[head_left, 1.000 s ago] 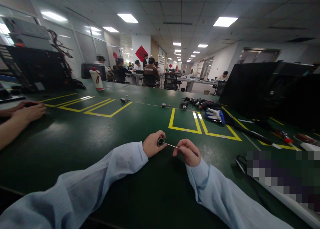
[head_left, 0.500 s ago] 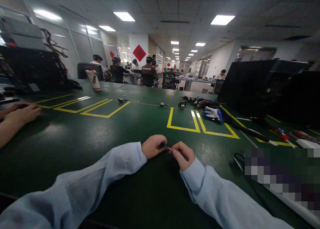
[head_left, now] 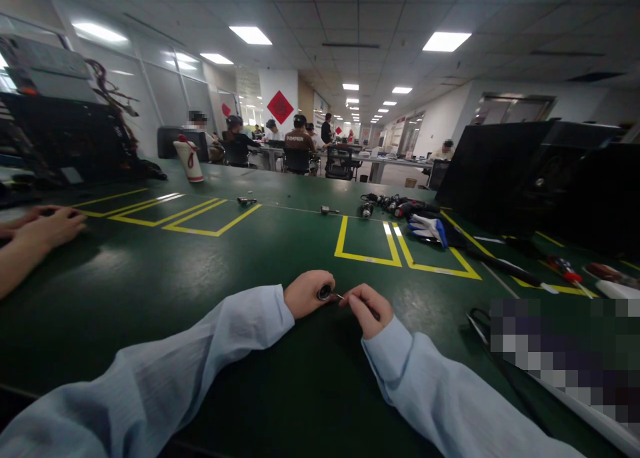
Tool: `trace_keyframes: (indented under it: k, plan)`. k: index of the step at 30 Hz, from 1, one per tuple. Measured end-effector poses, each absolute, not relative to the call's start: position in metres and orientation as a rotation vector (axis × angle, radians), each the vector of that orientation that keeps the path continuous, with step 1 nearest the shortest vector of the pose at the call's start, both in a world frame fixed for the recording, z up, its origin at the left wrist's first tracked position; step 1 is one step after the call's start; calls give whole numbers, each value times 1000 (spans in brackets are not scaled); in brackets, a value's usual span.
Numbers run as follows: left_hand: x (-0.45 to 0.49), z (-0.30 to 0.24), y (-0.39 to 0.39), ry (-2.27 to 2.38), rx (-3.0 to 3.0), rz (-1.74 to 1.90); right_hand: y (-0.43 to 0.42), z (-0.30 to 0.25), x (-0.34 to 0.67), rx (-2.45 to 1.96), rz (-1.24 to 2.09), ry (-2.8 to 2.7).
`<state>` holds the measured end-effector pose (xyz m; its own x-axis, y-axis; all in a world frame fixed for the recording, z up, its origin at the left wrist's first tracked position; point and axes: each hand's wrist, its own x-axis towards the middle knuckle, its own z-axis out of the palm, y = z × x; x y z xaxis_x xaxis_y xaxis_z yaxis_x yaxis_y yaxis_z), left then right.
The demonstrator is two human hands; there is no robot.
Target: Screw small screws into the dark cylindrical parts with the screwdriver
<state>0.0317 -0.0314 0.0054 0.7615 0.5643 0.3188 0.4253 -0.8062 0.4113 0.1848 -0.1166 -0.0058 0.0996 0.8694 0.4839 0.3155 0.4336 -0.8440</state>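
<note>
My left hand is closed around a small cylindrical part with a dark hollow end and a shiny metal rim. That open end faces toward me and to the right. My right hand pinches a thin metal-shafted tool, which looks like a small screwdriver; most of its handle is hidden in the fingers. The shaft's tip reaches the side of the cylindrical part near my left fingers, and I cannot tell whether it sits inside it. Both hands are just above the green table.
Small metal parts lie farther back, with a pile of dark cables and a blue-white glove to the right. A red-handled screwdriver lies right. A co-worker's hands rest at left. A paper cup stands behind.
The view has shifted very slightly. My right hand has turned a little around the tool, and more of the shaft shows. Both hands keep their hold.
</note>
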Motion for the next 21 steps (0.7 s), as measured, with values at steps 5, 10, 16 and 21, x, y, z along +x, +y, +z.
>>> trace_keyframes:
  k: [5, 10, 16, 21]
  plan:
    - [31, 6, -31, 750, 2662, 616, -109, -9, 190, -1058, 861, -1312]
    - [31, 9, -34, 763, 2618, 613, -95, -15, 198, -902, 1313, -983]
    - [32, 8, -33, 742, 2644, 619, -109, -10, 191, -1056, 745, -1381]
    - [33, 7, -33, 757, 2686, 614, -109, -10, 192, -1069, 625, -1484]
